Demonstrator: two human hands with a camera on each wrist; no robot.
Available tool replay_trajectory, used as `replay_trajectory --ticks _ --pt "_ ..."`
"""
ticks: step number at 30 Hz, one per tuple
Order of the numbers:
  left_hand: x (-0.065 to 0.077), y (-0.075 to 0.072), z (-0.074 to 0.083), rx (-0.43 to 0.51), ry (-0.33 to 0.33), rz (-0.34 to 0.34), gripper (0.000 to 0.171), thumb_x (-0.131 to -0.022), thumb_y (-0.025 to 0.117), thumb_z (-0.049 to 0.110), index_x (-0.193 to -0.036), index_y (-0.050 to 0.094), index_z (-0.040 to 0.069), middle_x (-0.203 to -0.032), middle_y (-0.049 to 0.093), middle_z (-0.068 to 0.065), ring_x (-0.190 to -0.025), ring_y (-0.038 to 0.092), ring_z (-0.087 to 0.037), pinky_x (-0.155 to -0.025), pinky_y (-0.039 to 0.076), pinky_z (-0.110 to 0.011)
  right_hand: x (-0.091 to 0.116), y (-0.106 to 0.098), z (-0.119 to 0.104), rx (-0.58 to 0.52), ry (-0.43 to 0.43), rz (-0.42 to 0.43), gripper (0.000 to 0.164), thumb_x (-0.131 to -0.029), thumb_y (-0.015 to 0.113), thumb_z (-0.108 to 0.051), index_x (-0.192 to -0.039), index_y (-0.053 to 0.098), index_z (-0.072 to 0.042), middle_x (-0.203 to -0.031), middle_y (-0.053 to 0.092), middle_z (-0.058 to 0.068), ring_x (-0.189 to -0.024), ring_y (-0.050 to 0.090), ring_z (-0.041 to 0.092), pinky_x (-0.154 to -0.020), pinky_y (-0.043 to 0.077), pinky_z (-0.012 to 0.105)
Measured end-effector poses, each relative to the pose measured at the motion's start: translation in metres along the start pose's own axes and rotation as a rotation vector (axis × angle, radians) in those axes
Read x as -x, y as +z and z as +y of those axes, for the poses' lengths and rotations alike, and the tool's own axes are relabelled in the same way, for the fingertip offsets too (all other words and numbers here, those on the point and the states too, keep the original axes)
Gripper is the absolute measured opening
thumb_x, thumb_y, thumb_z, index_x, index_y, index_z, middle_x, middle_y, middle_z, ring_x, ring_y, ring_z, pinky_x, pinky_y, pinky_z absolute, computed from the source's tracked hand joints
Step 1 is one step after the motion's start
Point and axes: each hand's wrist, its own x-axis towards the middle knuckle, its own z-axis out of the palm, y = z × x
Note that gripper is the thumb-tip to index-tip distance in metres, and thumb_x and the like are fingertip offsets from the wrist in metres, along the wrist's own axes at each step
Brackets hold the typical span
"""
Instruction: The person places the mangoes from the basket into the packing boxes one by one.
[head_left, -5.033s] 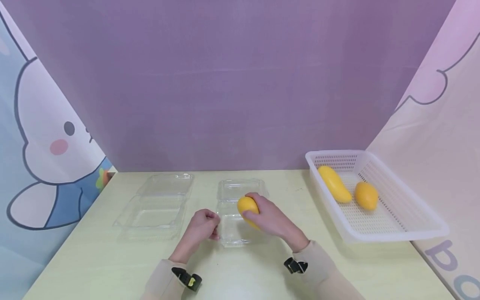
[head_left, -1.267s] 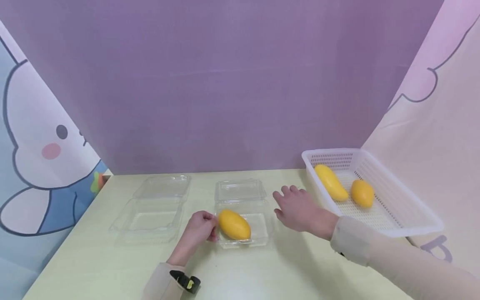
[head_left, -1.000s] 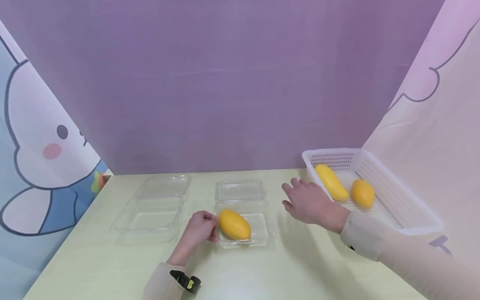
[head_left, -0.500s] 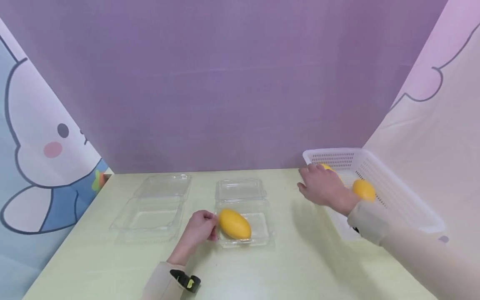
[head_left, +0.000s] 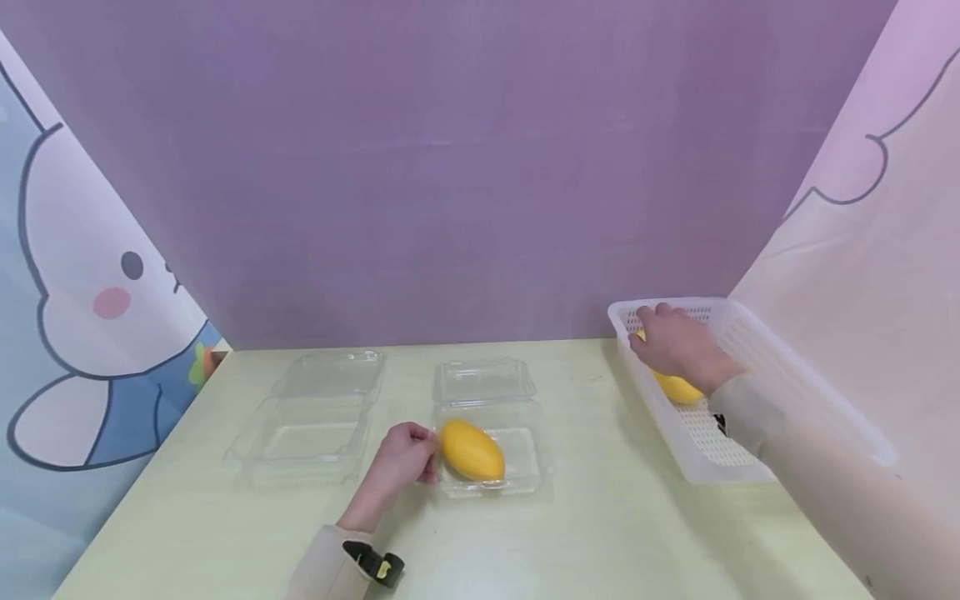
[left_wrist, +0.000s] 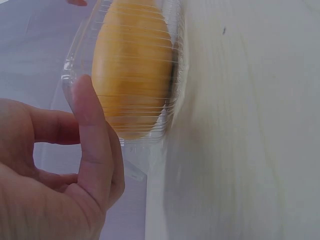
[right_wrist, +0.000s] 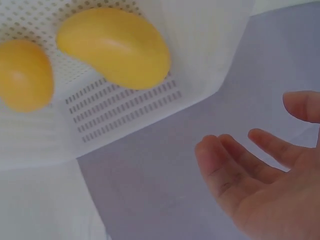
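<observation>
My left hand (head_left: 406, 456) pinches the left rim of a small clear plastic clamshell container (head_left: 522, 454), which lies with its lid folded back. A plump yellow mango (head_left: 472, 451) sits in its base; the left wrist view shows this mango (left_wrist: 132, 70) through the ribbed plastic wall, close to the fingers (left_wrist: 92, 135). My right hand (head_left: 678, 343) is over the white basket (head_left: 686, 454), above a long curved mango (head_left: 678, 390) that it partly hides. In the right wrist view the fingers (right_wrist: 220, 175) are spread and apart from the long mango (right_wrist: 117, 47).
A second, larger clear clamshell (head_left: 311, 433) stands lidded back on the left of the table (head_left: 480, 550). Another rounder mango (right_wrist: 24, 76) lies in the basket, hidden behind my right arm in the head view. A purple wall (head_left: 480, 183) closes off the back.
My right hand placed the mango in the small clamshell, let go, and moved right over the basket above the long mango. My left hand stays at the clamshell's rim.
</observation>
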Motion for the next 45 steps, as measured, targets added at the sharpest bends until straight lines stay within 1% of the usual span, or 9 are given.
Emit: replay_trajectory --ticks 6,13,18,24,28,35,40,42,45 --pt "0.0 0.0 -0.001 0.015 0.002 -0.002 0.018 -0.09 0.054 0.009 -0.102 0.052 -0.004 -0.075 0.057 -0.015 -0.057 0.056 -0.019 -0.055 0.056 -0.031 -0.005 0.004 0.024 0.005 0.049 -0.049 0.052 -0.094 0.042 -0.031 -0.128 0.043 0.009 -0.118 0.047 0.033 -0.107 0.046 0.052 -0.08 0.043 0.065" --pt "-0.001 0.0 0.0 0.005 0.011 0.003 0.019 -0.09 0.054 0.01 -0.103 0.052 -0.004 -0.076 0.057 -0.016 -0.056 0.057 -0.019 -0.055 0.056 -0.031 -0.013 0.009 0.055 -0.094 0.137 -0.078 0.057 -0.094 0.04 -0.034 -0.131 0.038 0.009 -0.122 0.042 0.035 -0.108 0.043 0.054 -0.076 0.041 0.068" --pt "-0.001 0.0 0.0 0.0 0.013 0.003 0.019 -0.09 0.054 0.01 -0.102 0.053 -0.005 -0.075 0.057 -0.016 -0.055 0.058 -0.019 -0.055 0.056 -0.031 -0.017 0.014 0.073 -0.126 0.178 -0.103 0.062 -0.094 0.039 -0.038 -0.132 0.035 0.01 -0.125 0.037 0.037 -0.111 0.038 0.056 -0.081 0.038 0.07" --pt "-0.001 -0.001 -0.001 0.005 0.015 0.001 0.019 -0.09 0.054 0.01 -0.102 0.053 -0.005 -0.075 0.058 -0.016 -0.054 0.058 -0.019 -0.054 0.056 -0.031 -0.016 0.019 0.088 -0.154 0.204 -0.145 0.064 -0.095 0.038 -0.038 -0.135 0.031 0.011 -0.13 0.031 0.039 -0.114 0.035 0.058 -0.085 0.037 0.071" --pt "-0.001 -0.001 -0.001 0.006 0.009 0.006 0.019 -0.09 0.054 0.01 -0.102 0.053 -0.005 -0.075 0.057 -0.015 -0.054 0.057 -0.019 -0.054 0.056 -0.031 -0.015 0.023 0.096 -0.178 0.243 -0.169 0.065 -0.093 0.04 -0.036 -0.135 0.03 0.012 -0.13 0.031 0.04 -0.114 0.036 0.058 -0.086 0.037 0.07" --pt "0.001 0.0 -0.001 0.007 0.015 -0.008 0.02 -0.09 0.053 0.009 -0.103 0.052 -0.006 -0.074 0.057 -0.014 -0.055 0.058 -0.019 -0.055 0.056 -0.032 -0.005 0.035 0.112 -0.221 0.308 -0.238 0.069 -0.092 0.039 -0.037 -0.138 0.025 0.013 -0.133 0.025 0.044 -0.116 0.031 0.063 -0.09 0.032 0.073" --pt "0.002 -0.001 -0.003 0.01 0.011 0.0 0.019 -0.09 0.053 0.009 -0.103 0.052 -0.006 -0.074 0.057 -0.015 -0.054 0.057 -0.019 -0.054 0.056 -0.031 -0.001 0.044 0.118 -0.241 0.335 -0.3 0.066 -0.091 0.043 -0.039 -0.131 0.032 0.012 -0.124 0.036 0.043 -0.109 0.04 0.061 -0.084 0.035 0.074" --pt "0.002 -0.001 -0.003 0.013 0.019 -0.003 0.019 -0.09 0.053 0.009 -0.103 0.052 -0.006 -0.074 0.057 -0.016 -0.054 0.057 -0.019 -0.054 0.056 -0.031 -0.001 0.046 0.121 -0.233 0.326 -0.319 0.066 -0.09 0.046 -0.039 -0.125 0.035 0.015 -0.117 0.042 0.041 -0.102 0.046 0.055 -0.083 0.039 0.07" --pt "0.001 -0.001 -0.002 0.018 0.023 -0.009 0.019 -0.09 0.053 0.009 -0.103 0.052 -0.006 -0.074 0.057 -0.015 -0.055 0.057 -0.019 -0.054 0.056 -0.031 0.001 0.049 0.127 -0.236 0.303 -0.359 0.072 -0.089 0.049 -0.038 -0.125 0.034 0.021 -0.119 0.043 0.041 -0.103 0.048 0.051 -0.087 0.04 0.064"
